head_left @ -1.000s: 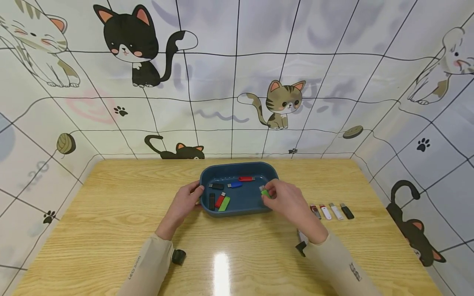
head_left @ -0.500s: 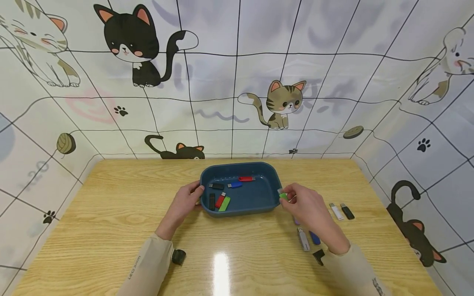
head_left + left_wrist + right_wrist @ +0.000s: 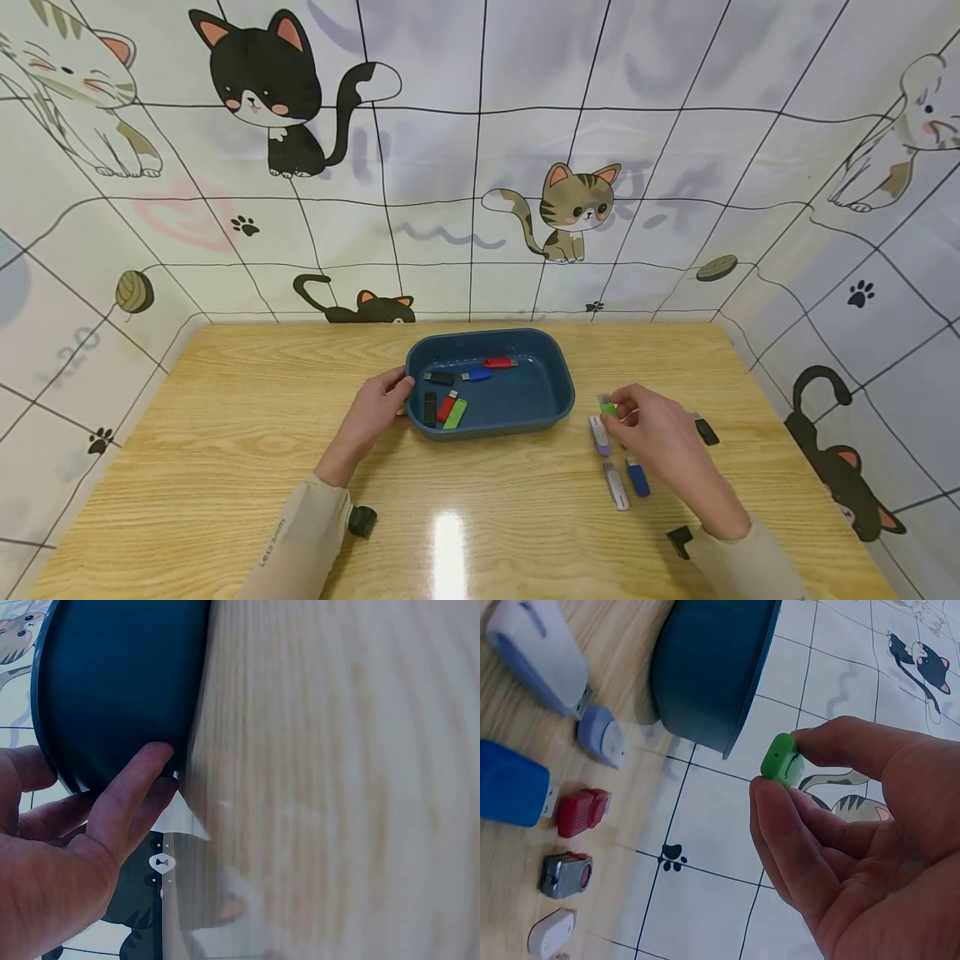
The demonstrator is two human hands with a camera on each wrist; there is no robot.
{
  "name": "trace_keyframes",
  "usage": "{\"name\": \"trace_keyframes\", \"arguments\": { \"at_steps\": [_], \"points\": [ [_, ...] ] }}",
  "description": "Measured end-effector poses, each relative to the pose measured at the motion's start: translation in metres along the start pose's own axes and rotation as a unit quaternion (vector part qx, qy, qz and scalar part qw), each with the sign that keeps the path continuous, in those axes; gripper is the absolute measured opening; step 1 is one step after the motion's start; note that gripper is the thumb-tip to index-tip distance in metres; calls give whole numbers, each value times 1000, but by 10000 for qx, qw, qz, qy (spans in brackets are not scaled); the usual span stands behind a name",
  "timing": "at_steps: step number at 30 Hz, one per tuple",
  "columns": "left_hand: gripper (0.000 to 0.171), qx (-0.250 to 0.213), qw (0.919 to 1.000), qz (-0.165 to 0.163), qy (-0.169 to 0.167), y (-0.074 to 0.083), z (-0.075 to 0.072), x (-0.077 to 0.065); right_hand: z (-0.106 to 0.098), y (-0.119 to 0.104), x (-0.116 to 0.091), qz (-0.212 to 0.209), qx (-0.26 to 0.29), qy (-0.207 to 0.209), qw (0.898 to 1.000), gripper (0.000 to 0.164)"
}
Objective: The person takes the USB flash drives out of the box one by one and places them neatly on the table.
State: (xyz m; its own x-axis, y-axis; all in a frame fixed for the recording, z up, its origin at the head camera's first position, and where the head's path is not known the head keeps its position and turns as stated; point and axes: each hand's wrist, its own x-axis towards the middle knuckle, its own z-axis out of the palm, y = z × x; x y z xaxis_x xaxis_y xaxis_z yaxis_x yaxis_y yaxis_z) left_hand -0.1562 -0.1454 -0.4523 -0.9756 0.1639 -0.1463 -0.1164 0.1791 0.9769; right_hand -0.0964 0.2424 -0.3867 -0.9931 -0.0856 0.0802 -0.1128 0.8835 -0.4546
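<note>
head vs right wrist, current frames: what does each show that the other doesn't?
Only head: the left hand at the left end of the tray, the tray's inside with six USB drives lying in it, and a black drive on the table to the right of the right hand.

Only right wrist: a red drive, a silver drive and a white drive, likely hidden behind the hand in head.

Both: the right hand pinching a green drive, a blue drive, two pale drives, the tray's outside, table and cat-print backdrop.
</note>
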Motion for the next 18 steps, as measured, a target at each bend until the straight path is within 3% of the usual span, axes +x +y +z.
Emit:
{"name": "trace_keyframes", "arguments": {
  "at_steps": [18],
  "points": [
    [46, 17, 10000, 43, 9, 1, 1, 0, -9, 36, -22, 370, -36, -53, 9993, 32]
  ]
}}
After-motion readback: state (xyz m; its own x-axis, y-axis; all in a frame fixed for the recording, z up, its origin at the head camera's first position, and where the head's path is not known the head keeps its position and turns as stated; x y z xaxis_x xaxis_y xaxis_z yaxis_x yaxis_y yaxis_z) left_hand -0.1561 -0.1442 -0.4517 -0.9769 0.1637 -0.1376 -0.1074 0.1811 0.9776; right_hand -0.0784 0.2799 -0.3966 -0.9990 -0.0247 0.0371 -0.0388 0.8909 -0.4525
